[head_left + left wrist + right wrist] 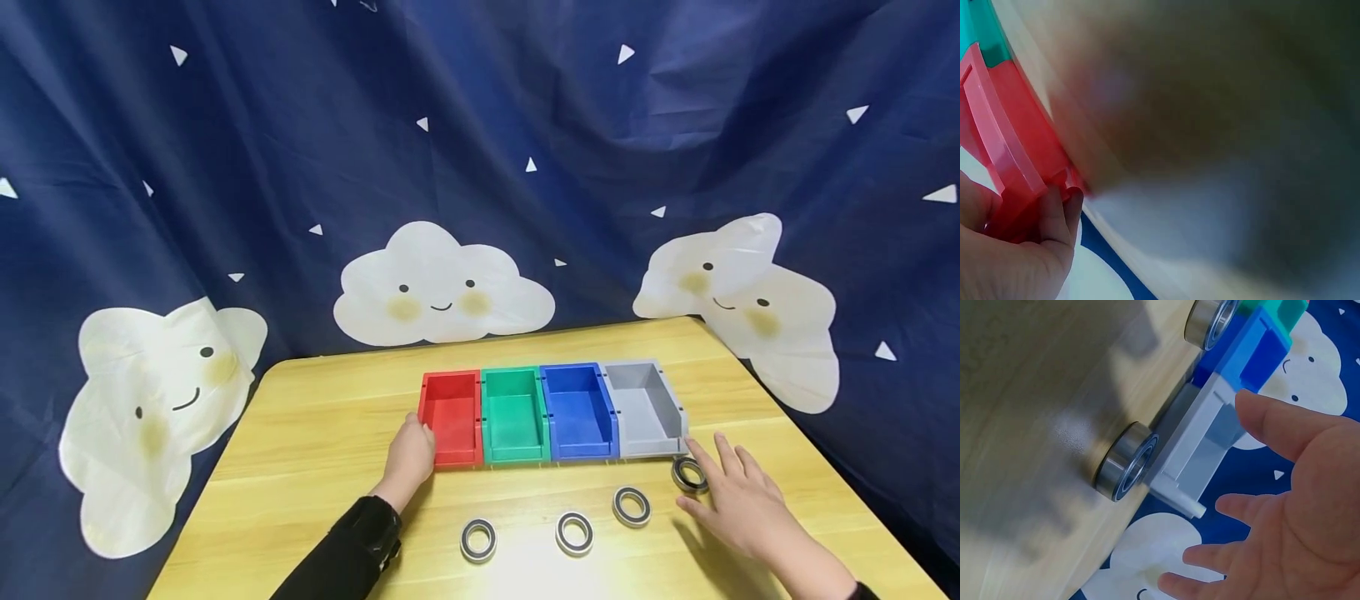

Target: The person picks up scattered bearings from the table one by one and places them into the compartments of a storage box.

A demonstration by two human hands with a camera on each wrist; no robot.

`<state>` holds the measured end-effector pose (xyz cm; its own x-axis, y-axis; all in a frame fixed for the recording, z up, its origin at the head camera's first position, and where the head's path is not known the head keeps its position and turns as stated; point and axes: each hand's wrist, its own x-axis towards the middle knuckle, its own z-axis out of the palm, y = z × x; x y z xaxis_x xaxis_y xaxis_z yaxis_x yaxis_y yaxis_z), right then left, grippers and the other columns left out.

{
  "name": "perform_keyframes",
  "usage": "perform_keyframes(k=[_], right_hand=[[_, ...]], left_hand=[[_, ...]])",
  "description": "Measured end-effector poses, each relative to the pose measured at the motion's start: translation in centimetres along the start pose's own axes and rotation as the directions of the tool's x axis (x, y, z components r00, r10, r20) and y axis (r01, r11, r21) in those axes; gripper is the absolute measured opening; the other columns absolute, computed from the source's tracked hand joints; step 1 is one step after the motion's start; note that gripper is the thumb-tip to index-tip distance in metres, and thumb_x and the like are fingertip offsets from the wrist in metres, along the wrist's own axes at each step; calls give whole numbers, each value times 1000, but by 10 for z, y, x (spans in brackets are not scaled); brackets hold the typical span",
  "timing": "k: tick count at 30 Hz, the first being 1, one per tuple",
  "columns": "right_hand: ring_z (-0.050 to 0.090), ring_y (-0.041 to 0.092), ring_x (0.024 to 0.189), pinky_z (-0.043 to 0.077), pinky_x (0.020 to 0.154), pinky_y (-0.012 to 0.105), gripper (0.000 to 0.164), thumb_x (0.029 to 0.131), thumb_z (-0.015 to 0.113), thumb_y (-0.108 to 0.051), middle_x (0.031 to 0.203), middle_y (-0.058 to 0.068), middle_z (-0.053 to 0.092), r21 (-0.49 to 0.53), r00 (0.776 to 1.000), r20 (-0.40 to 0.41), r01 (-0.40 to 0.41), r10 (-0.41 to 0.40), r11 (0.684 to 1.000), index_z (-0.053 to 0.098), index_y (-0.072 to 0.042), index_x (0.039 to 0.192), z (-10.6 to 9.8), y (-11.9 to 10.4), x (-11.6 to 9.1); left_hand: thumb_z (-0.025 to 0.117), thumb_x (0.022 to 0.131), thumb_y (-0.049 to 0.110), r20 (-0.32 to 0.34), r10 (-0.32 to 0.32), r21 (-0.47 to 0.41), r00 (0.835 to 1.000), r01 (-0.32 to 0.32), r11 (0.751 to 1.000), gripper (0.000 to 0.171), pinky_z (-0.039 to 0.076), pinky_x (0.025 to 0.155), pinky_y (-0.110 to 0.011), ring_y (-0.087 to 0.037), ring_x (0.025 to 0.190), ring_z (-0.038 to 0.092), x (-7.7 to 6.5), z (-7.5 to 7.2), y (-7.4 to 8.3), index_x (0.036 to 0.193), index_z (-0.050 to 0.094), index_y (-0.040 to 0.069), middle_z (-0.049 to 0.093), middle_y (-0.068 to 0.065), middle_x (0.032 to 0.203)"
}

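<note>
My left hand (408,454) grips the left wall of the red bin (452,457); in the left wrist view its thumb and fingers pinch the red plastic. Joined side by side with it are a green bin (515,454), a blue bin (583,451) and a grey bin (651,447). My right hand (738,500) hovers with spread fingers beside the grey bin, holding nothing. A ball bearing (690,475) lies just under its fingers, partly hidden in the head view. The right wrist view shows that bearing (1125,462) apart from the palm.
More ball bearings lie in front of the bins: one bearing (478,540) at the left, another (574,533) in the middle, a third (632,507) further right. The wooden table (330,417) ends at a dark blue curtain (480,167) with cloud prints.
</note>
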<state>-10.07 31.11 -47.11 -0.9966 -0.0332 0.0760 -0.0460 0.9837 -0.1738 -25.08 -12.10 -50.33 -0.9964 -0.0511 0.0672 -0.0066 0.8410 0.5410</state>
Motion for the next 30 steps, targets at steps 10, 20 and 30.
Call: perform_keyframes(k=[10,20,30], right_hand=[[30,68,125,33,88,80,78,88,70,-48,146,44,27,3,998,53,16,-16,1000,45,-1,146,0,5,11],[39,68,117,41,79,77,75,89,72,-42,142,45,32,23,995,96,35,-37,999,45,2,143,-4,10,25],[43,70,109,43,79,75,76,89,72,-41,136,47,36,52,988,148,47,-55,998,45,4,143,-3,10,35]], left_hand=[[48,100,12,-28,3,5,1000,-3,1000,25,54,80,-50,-38,88,65,-14,-13,-17,108,49,-11,60,-19,87],[47,100,12,-25,-11,8,1000,11,1000,24,55,79,-49,-35,85,65,-25,-23,-23,107,48,-11,59,-18,85],[48,100,13,6,-32,31,999,32,999,29,56,79,-48,-31,83,64,-32,-25,-27,114,47,-13,59,-17,86]])
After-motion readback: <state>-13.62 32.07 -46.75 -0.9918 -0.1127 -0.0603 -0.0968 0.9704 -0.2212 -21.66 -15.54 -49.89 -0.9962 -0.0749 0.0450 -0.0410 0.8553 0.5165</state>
